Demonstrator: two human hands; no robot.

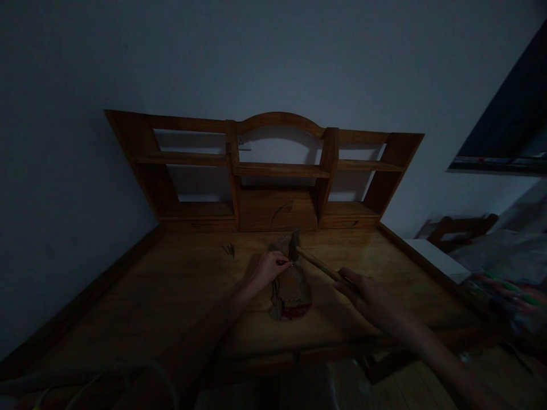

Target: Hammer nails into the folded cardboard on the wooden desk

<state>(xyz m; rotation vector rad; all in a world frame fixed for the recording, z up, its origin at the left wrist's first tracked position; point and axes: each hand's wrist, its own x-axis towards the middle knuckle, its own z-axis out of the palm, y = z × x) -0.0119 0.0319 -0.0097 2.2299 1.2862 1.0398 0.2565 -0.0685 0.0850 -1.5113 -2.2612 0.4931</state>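
Observation:
My right hand (356, 289) is wrapped round the wooden handle of a hammer (318, 263). The dark hammer head (294, 245) is just above the fingertips of my left hand (273, 265). With thumb and forefinger, my left hand pinches a small thin piece that looks like a nail, over a brown, ragged-edged piece that looks like cardboard (293, 287). A red patch marks its near end. To the left of that hand, several thin dark nails (229, 250) lie on the wooden desk (179, 273). Dim light hides the fine detail.
At the desk's back stands a wooden shelf unit (282, 169) with an arched middle and small drawers, against a pale wall (273, 62). Right of the desk are a wooden chair back (461, 230), a white surface (440, 256) and a colourful heap (508, 296).

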